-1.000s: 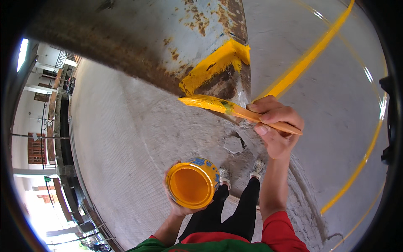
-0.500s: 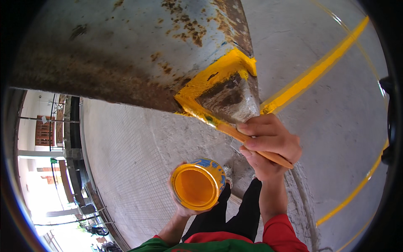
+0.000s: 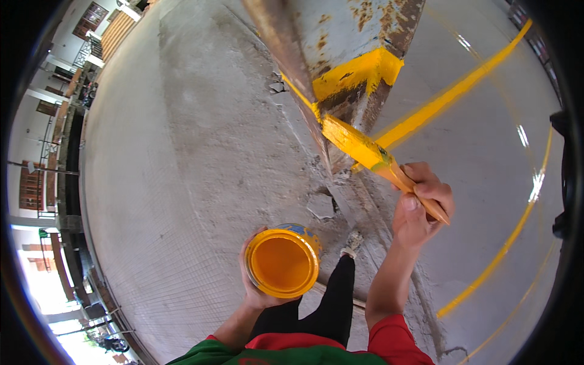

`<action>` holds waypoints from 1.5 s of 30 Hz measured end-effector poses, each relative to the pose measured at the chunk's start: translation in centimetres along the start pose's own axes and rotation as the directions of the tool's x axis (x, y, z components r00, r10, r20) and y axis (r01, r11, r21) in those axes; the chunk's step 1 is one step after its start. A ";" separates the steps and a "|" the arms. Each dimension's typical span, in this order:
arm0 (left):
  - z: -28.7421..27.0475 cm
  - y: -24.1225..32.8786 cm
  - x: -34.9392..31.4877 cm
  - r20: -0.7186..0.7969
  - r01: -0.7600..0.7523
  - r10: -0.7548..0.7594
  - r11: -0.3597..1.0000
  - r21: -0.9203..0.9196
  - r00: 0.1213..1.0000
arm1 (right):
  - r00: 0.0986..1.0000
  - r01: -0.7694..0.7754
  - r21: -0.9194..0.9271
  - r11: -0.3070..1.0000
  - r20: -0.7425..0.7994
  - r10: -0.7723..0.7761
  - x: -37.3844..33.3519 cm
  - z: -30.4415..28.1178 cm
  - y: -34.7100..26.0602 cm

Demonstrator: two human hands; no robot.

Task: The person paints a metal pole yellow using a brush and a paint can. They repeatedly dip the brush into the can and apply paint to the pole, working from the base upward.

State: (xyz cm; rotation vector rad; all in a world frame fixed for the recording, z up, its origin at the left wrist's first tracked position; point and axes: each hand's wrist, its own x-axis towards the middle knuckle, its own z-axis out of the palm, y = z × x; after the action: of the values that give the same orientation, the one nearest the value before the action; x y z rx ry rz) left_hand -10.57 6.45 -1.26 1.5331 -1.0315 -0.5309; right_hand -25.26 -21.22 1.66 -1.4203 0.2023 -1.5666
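Observation:
My right hand is closed around the wooden handle of a paintbrush. Its bristles are loaded with yellow paint, and their tip meets the left edge of a rusty grey steel beam. A wet-looking yellow band crosses the beam's inner face near its lower end; below it the metal is bare brown. Yellow also runs in a thin line along the left edge. My left hand grips an open paint can from its left side, its mouth facing up and orange-yellow paint inside.
Beneath lies a grey concrete floor with a broken crack beside the beam's foot. Yellow painted lines cross the smoother floor on the right. My shoe stands near loose rubble. Railings and a building line the far left.
My view has shifted, so the beam appears narrower and its left edge shows. The brush has moved from the inner face's lower border to that left edge. The can remains in my left hand.

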 end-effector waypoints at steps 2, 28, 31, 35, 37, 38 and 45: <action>-1.0 -0.5 -0.6 -0.012 0.005 -0.005 1.000 -0.028 1.000 | 1.000 0.000 0.018 1.000 -0.023 0.000 -0.3 0.5 0.1; 0.1 0.1 0.9 -0.024 -0.036 0.037 0.998 0.055 0.999 | 0.987 0.127 -0.155 0.980 -0.076 -0.140 1.4 2.1 1.8; 0.7 0.2 1.3 -0.013 -0.058 0.058 0.996 0.063 0.998 | 0.991 0.131 -0.124 0.984 0.001 -0.132 1.6 2.1 1.9; 1.1 0.4 1.5 0.009 -0.068 0.067 0.996 0.062 0.998 | 0.999 -0.001 0.121 0.993 -0.049 0.007 2.3 0.9 1.9; 1.5 0.3 1.7 0.007 -0.061 0.060 0.997 0.057 0.998 | 0.994 -0.007 0.125 0.992 -0.110 0.021 2.8 0.5 2.1; 1.7 0.2 1.8 0.003 -0.050 0.050 0.997 0.054 0.999 | 0.990 0.014 0.150 0.989 -0.144 0.008 3.0 0.5 2.2; 2.8 0.9 2.1 -0.037 0.029 -0.024 0.991 0.131 0.999 | 0.993 0.052 0.053 0.997 0.103 -0.057 3.8 0.9 2.9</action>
State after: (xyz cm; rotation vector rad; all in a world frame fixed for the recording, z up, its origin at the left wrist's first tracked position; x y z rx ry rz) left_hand -12.04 3.16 -0.63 1.6688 -1.0372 -0.4598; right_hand -22.40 -25.06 2.58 -1.4747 0.0616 -1.5258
